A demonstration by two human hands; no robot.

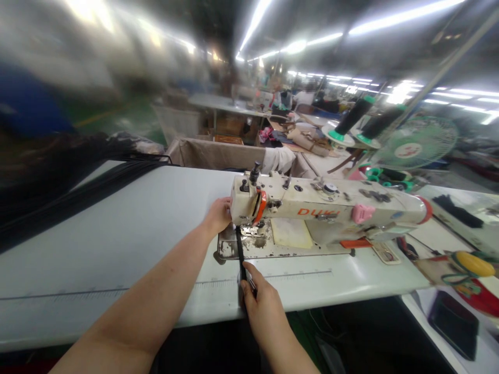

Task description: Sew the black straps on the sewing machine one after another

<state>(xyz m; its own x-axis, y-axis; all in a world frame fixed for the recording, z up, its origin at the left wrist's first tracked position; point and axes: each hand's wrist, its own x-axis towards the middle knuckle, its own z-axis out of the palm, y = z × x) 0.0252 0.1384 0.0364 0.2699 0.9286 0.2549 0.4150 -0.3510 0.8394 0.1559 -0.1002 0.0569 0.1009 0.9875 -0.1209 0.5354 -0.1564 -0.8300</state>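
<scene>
A black strap [240,254] runs from the front edge of the table up to the presser foot [250,231] of a cream sewing machine [288,200]. My right hand [263,301] grips the strap near the table's front edge, thumb and fingers pinched together. A thin metal tool, too little of it showing to name, is tucked in the same hand. My left hand [219,214] reaches to the left side of the machine's head. Its fingertips are hidden behind the head, so what they touch does not show.
Long black strips [97,179] lie across the left of the white table [163,223]. Behind it stands a fabric-lined bin [218,153]. Black thread cones [354,117] and a green fan [417,143] rise at the right. A dark phone-like slab [454,322] lies lower right.
</scene>
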